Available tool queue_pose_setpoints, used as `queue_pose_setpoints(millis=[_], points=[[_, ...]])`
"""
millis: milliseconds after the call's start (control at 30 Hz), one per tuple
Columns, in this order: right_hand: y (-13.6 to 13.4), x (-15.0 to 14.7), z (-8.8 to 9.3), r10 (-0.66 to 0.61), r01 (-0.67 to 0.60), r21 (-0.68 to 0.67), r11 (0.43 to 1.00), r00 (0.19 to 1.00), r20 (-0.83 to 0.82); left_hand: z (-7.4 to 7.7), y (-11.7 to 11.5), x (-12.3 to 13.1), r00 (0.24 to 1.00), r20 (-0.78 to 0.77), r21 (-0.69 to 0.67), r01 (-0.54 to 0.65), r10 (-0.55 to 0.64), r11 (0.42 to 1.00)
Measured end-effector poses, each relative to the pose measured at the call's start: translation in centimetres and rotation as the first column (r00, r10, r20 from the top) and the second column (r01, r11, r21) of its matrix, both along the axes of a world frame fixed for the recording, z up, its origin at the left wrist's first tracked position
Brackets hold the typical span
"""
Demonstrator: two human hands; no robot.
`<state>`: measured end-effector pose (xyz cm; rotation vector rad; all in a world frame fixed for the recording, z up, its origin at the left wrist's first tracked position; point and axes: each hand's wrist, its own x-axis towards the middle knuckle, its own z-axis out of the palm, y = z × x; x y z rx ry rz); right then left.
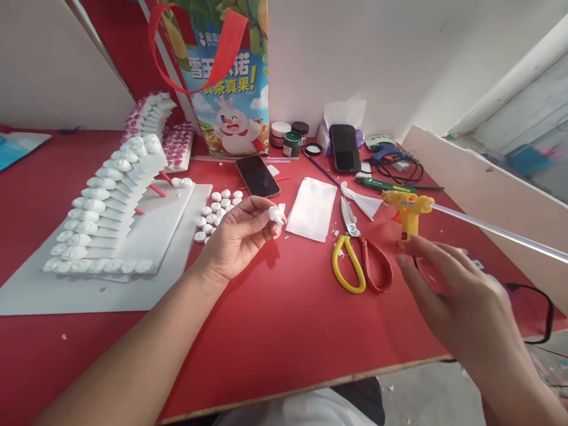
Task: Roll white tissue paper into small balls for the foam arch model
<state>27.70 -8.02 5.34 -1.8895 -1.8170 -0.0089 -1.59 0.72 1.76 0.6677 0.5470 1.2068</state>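
My left hand (242, 231) pinches a small white paper flower (277, 214) between thumb and fingers, above the red table. My right hand (452, 290) is beside a yellow hot glue gun (410, 219), fingers stretched out and thumb apart, fingertips at the lower end of its handle. Whether they touch it I cannot tell. A long clear glue stick (497, 228) sticks out of the gun's back. Between the hands lie a stack of white paper sheets (312, 210) and scissors (355, 248) with one yellow and one red handle. Several white rolled paper flowers (207, 228) lie behind my left hand.
At left, a white stepped paper structure (115, 207) edged with white flowers stands on a white board (26, 290). A printed bag (231, 77), paint jars (291, 144), a phone (258, 176) and a second phone (345, 149) are at the back. A black cable (550, 313) loops at right.
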Motion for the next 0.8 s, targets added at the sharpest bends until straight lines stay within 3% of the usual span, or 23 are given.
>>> queue_pose_setpoints(millis=[67,133,167,233,333,400,500,800], points=[[-0.2,-2.9,1.2,0.201,-0.184,0.084,0.979,0.934,-0.295,0.1,-0.2,0.1,1.0,0.003,0.012,0.019,-0.019,1.0],[1.5,-5.9,1.9,0.331,-0.351,0.081,0.933,0.746,-0.579,0.1,-0.3,0.3,1.0,-0.001,0.023,0.025,-0.025,0.999],[2.8,-7.3,1.9,0.328,-0.396,0.065,0.916,0.644,-0.691,0.1,-0.3,0.3,1.0,-0.001,0.027,0.021,-0.021,0.999],[5.5,-9.6,1.6,0.196,-0.456,-0.052,0.888,0.478,-0.856,0.0,-0.3,0.3,1.0,0.006,0.037,-0.002,0.002,0.999],[8.1,-11.7,0.3,0.079,-0.48,-0.066,0.875,0.275,-0.958,-0.2,-0.2,0.2,0.999,-0.001,0.055,-0.037,0.037,0.998],[8.4,-12.3,-0.6,0.068,-0.477,-0.031,0.878,0.187,-0.98,-0.3,-0.1,0.1,0.998,-0.024,0.055,-0.049,0.051,0.997],[8.1,-12.3,-1.4,0.081,-0.482,0.009,0.876,0.129,-0.988,-0.4,0.0,0.1,0.997,-0.057,0.043,-0.058,0.06,0.997],[8.1,-12.1,-1.9,0.046,-0.485,-0.007,0.875,0.097,-0.994,-0.7,0.0,0.4,0.995,-0.081,0.024,-0.048,0.049,0.999]])
